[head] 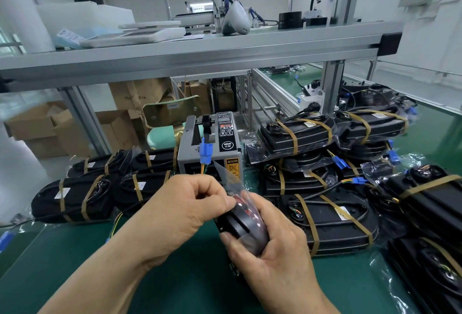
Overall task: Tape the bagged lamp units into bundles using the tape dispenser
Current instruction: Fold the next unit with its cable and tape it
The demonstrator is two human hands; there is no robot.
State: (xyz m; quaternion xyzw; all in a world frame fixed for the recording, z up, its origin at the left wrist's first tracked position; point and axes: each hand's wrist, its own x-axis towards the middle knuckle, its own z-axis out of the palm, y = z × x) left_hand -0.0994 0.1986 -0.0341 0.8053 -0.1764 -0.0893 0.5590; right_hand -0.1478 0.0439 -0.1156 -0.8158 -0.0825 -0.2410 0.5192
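Head view puts both of my hands low and centre over the green mat (175, 276), with the unit (240, 223) between them, just in front of the dispenser (210, 148). My right hand (270, 246) is wrapped round the unit's lower end, fingers curled under it. My left hand (185, 203) pinches the clear film at its top. A flap (228, 176) of that film stands up toward the dispenser's mouth. I cannot tell whether it is only bag or has tape on it.

As I judge it, the slick plastic is the main risk. If the pinch loosens, the fold opens and the tape would land on a loose bag. The unit could also slide in my right palm for the same reason. The blue plug (206, 151) on its wires stands up right against the dispenser's front, and it may snag there when I reach for a strip.

The clear bag holds this one black unit. The bundles on the right (332, 223) and on the left (72, 198) are bagged too and strapped with tan tape, and some have blue plugs poking out. Cardboard boxes (32, 126) sit behind the bench, and I cannot see what is in them.
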